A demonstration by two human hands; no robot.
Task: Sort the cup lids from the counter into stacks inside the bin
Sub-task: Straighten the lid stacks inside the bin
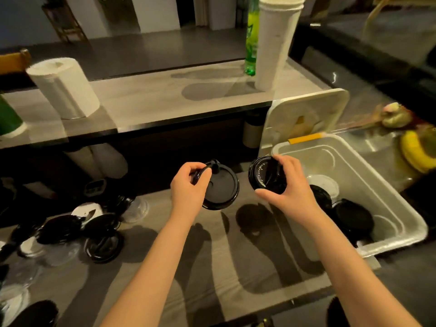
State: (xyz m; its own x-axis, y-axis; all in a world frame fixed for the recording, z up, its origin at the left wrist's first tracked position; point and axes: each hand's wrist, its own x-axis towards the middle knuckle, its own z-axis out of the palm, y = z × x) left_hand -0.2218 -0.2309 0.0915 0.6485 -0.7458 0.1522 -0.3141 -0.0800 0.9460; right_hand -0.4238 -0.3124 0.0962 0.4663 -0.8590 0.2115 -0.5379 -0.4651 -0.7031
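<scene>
Hands, two, held above the counter point(212, 267): the left hand point(188, 182) pinches one black lid point(221, 187) at its rim. The right hand point(287, 185) grips a second black lid point(266, 175), tilted, at 3 o'clock of the first. Bin point(396, 240), at 4 o'clock of the right hand, contains two black lids point(354, 218) and one clear lid point(323, 182). Loose lids point(94, 232) are heaped at 8 o'clock, their number indistinct.

Left hand point(188, 185) grips a black lid point(223, 188) over the worktop point(212, 291), left of the bin point(382, 190). Right hand point(291, 187) grips a second black lid point(265, 175) just beside the bin's left rim. Loose lids point(103, 246) lie farther left.
</scene>
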